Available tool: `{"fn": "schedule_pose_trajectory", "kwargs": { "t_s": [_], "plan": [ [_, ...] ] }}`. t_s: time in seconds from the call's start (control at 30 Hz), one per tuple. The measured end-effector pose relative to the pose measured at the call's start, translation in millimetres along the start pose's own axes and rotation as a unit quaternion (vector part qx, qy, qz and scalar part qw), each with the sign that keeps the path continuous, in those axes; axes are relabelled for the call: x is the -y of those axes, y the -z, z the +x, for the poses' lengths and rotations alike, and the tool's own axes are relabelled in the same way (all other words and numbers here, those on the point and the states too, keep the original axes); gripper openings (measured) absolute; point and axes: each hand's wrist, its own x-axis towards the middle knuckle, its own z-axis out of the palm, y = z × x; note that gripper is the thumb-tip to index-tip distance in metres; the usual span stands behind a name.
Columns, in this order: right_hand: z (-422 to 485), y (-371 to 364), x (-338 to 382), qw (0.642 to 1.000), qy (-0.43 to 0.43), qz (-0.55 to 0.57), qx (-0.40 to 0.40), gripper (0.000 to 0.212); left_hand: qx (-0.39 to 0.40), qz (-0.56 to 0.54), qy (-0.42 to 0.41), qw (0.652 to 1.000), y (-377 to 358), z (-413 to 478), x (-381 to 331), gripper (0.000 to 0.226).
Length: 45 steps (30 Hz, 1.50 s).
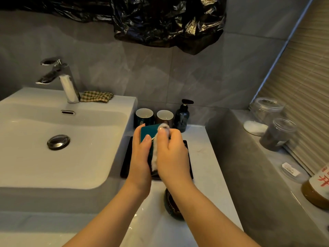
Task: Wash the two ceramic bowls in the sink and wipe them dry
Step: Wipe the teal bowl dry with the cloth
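My left hand (140, 155) grips a teal ceramic bowl (148, 131), tilted on its edge above a black tray (125, 163) on the counter to the right of the sink. My right hand (171, 152) presses a white cloth (154, 155) against the bowl; the cloth wraps over its rim. Most of the bowl is hidden between my hands. A second dark bowl (171, 205) sits on the counter near the front, partly covered by my right forearm.
The white sink (58, 147) with a chrome faucet (65, 81) and drain plug (58, 141) lies to the left. A checked cloth (97, 96) rests behind the faucet. Two mugs (144, 115) and a soap pump bottle (182, 115) stand behind the tray. Jars (277, 134) line the right ledge.
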Motion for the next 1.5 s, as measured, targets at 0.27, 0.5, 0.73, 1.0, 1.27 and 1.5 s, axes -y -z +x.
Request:
{"fn": "schedule_pose_trajectory", "kwargs": {
  "t_s": [0.27,0.5,0.73,1.0,1.27,1.5],
  "plan": [
    [3.5,4.3,-9.0,0.992,0.129,0.001,-0.014,0.043,-0.012,-0.151,0.23,0.961,9.6,9.7,-26.3,0.053],
    [1.4,-3.4,-9.4,0.999,0.04,-0.015,-0.012,0.047,-0.059,-0.01,0.199,0.978,6.4,10.0,-24.2,0.036],
    [19.7,2.5,0.5,0.996,-0.075,0.051,-0.018,0.042,-0.034,0.124,-0.033,0.991,4.0,2.5,-10.5,0.048],
    [2.3,-2.6,-6.1,0.995,0.054,0.077,-0.031,0.033,-0.038,-0.075,0.277,0.957,8.2,9.0,-31.4,0.051],
    [23.0,7.0,11.6,0.989,-0.119,0.089,0.012,0.036,0.043,0.269,-0.128,0.954,21.0,5.0,-5.3,0.052],
    [4.3,-4.4,-13.1,0.991,0.102,0.042,-0.07,0.037,0.013,-0.092,0.321,0.942,12.6,8.5,-31.3,0.05]
  ]
}}
